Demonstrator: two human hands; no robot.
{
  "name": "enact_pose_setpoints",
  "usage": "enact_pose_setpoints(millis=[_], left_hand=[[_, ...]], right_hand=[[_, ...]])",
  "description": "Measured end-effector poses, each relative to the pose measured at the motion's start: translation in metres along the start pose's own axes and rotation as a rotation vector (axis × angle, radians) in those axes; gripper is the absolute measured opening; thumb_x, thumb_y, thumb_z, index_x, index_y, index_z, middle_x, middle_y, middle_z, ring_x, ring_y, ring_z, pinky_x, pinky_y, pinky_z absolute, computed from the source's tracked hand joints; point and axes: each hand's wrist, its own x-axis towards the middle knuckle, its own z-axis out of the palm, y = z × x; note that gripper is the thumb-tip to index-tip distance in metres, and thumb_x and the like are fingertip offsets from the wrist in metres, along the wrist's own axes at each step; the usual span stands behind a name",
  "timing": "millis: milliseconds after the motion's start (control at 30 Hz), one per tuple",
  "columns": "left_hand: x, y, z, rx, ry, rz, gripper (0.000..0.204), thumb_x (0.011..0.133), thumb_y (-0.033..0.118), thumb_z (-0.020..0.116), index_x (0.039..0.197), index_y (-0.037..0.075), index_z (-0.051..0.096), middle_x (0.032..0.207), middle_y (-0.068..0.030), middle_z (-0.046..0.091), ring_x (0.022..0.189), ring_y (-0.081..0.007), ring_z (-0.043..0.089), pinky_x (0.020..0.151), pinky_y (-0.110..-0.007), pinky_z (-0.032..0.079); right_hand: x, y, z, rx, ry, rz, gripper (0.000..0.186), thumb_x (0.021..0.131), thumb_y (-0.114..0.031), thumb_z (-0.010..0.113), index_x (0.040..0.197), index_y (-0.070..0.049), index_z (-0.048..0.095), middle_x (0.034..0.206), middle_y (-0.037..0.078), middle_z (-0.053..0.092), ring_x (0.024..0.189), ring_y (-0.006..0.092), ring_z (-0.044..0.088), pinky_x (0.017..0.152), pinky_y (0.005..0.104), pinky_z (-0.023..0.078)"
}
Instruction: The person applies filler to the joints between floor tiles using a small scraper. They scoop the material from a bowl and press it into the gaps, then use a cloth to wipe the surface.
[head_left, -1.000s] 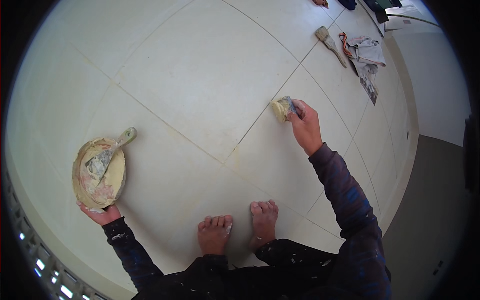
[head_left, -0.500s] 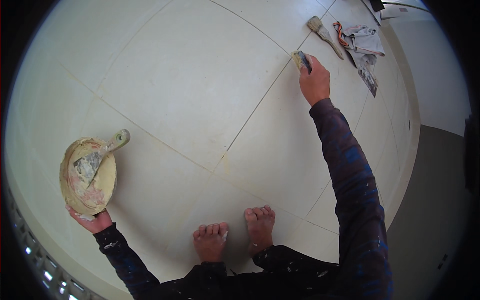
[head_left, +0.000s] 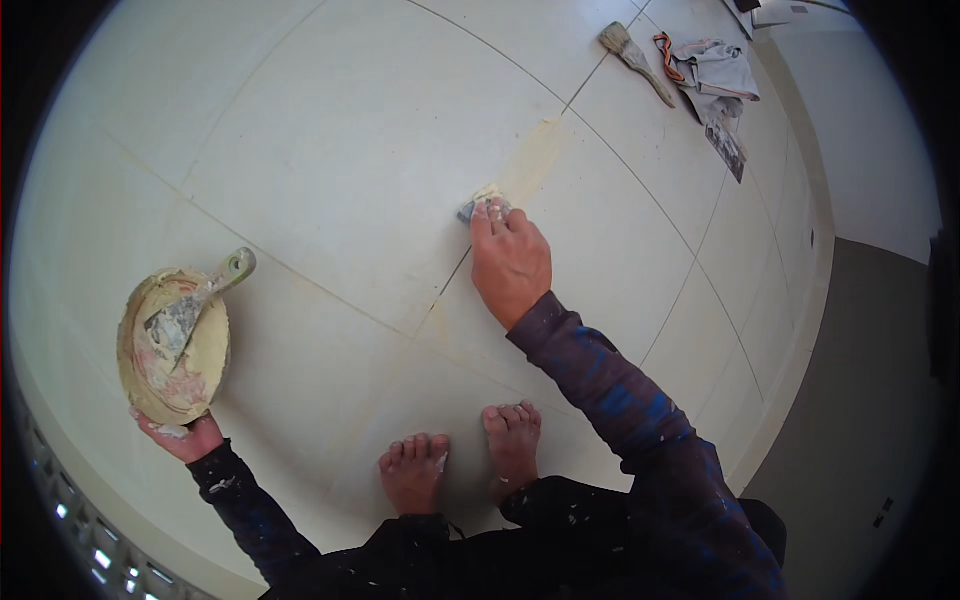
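My left hand (head_left: 188, 438) is closed on the near side of a round bowl (head_left: 212, 362) caked with cream-coloured grout. A putty knife (head_left: 180, 322) with a smeared blade rests in the bowl, its pale handle (head_left: 237, 268) sticking out over the rim. Near the middle, my right hand (head_left: 514, 260) grips a small grey spreader (head_left: 466, 212) with cream grout heaped along it. The spreader is pressed to the tiled floor (head_left: 330, 150) on a dark joint. From it a wet cream band of grout (head_left: 537, 155) stretches up along that joint.
At the upper right lie a flat brush (head_left: 635, 62), a crumpled grey-white cloth (head_left: 715, 70) with an orange edge, and a metal blade (head_left: 727, 150). My bare feet (head_left: 412, 472) stand at the bottom. A white wall (head_left: 850, 150) rises at the right; a pierced border runs lower left.
My right hand has drawn the spreader down and left along the joint, leaving a cream band behind it. The left hand and bowl have barely shifted.
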Motion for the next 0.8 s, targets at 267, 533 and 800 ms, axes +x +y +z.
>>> enact_pose_setpoints(millis=[267, 533, 800], left_hand=[[-0.166, 0.056, 0.024, -0.049, -0.211, -0.022, 0.055, 0.103, 0.045, 0.046, 0.147, 0.011, 0.046, 0.152, -0.0071, 0.048, 0.139, -0.0278, 0.048, 0.116, -0.048, 0.04], [-0.161, 0.017, 0.024, -0.047, -0.215, -0.126, 0.059, 0.104, 0.049, 0.043, 0.148, 0.009, 0.044, 0.152, -0.0086, 0.048, 0.139, -0.0274, 0.046, 0.118, -0.047, 0.038], [0.11, 0.029, -0.054, -0.049, -0.058, -0.054, 0.06, 0.104, 0.05, 0.044, 0.149, 0.01, 0.044, 0.153, -0.0075, 0.047, 0.139, -0.027, 0.045, 0.118, -0.046, 0.037]], right_hand=[[-0.133, 0.054, -0.174, 0.621, -0.38, 0.281, 0.025, 0.086, -0.005, 0.063, 0.11, -0.001, 0.066, 0.101, 0.021, 0.072, 0.084, 0.0377, 0.067, 0.075, 0.0417, 0.055], [-0.018, 0.314, -0.079, 0.187, 0.14, 0.431, 0.026, 0.09, -0.007, 0.06, 0.115, -0.008, 0.065, 0.098, 0.024, 0.069, 0.097, 0.0451, 0.066, 0.086, 0.0518, 0.052], [0.146, -0.017, 0.072, -0.034, 0.1, 0.091, 0.023, 0.09, -0.004, 0.058, 0.11, -0.001, 0.069, 0.102, 0.015, 0.073, 0.093, 0.0327, 0.064, 0.079, 0.0427, 0.055]])
